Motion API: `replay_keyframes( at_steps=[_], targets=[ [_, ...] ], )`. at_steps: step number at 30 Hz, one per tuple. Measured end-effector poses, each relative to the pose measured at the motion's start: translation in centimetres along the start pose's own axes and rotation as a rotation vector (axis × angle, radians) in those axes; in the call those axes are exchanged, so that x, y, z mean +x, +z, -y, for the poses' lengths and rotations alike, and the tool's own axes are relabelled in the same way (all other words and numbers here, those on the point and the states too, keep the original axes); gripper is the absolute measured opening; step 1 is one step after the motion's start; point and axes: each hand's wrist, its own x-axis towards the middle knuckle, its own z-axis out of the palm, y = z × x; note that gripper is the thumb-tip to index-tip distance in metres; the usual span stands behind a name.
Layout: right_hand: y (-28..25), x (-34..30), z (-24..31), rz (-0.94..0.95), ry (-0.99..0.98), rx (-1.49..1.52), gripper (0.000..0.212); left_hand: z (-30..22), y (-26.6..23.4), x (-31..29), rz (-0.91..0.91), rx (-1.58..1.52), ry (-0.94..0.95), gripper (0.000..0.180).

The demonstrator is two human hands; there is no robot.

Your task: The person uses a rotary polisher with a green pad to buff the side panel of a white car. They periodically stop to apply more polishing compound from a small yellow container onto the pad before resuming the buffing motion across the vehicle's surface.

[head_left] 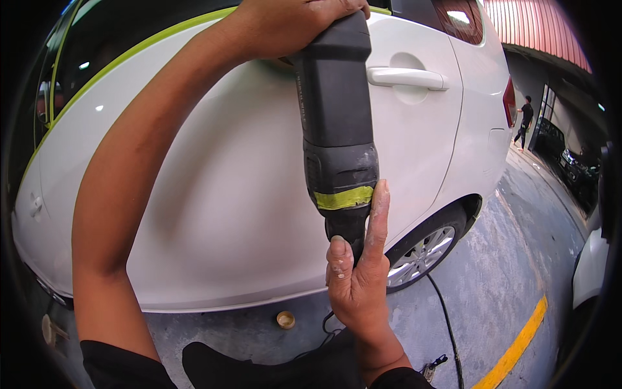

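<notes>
A black car polisher [338, 107] with a yellow-green tape band [343, 198] hangs in front of a white car [227, 168]. My left hand [291, 26] is wrapped over its upper end, and the fingers are partly cut off by the picture's edge. Lower down, my right hand [359, 285] grips the narrow tail end. Its thumb presses on the near side and its index finger lies along the casing. Whitish residue marks both hands and the tool. Only a dark edge of the pad shows under my left wrist; most of it is hidden.
Yellow-green tape [155, 39] lines the car's window edge. Right of the polisher is a white door handle [407, 78]. A black cable [447, 324] and a small round tin [285, 319] lie on the grey floor. A person [525, 120] walks in the background near a dark car.
</notes>
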Motion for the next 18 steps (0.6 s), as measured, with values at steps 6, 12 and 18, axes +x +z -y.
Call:
replay_keyframes(
  at_steps=[6,12,18],
  targets=[
    [1.2,-0.1,2.3,0.077,-0.073,0.059,0.083,0.2,-3.2,-3.1,0.025,0.073,-0.060,0.041],
    [0.0,-0.2,1.5,0.039,-0.058,0.013,0.083,-1.0,-1.7,-2.3,0.006,0.000,-0.051,0.041],
    [-0.3,-0.7,0.7,-0.028,0.081,0.067,0.074,0.1,1.1,1.3,0.043,-0.003,0.000,0.040]
  ],
)
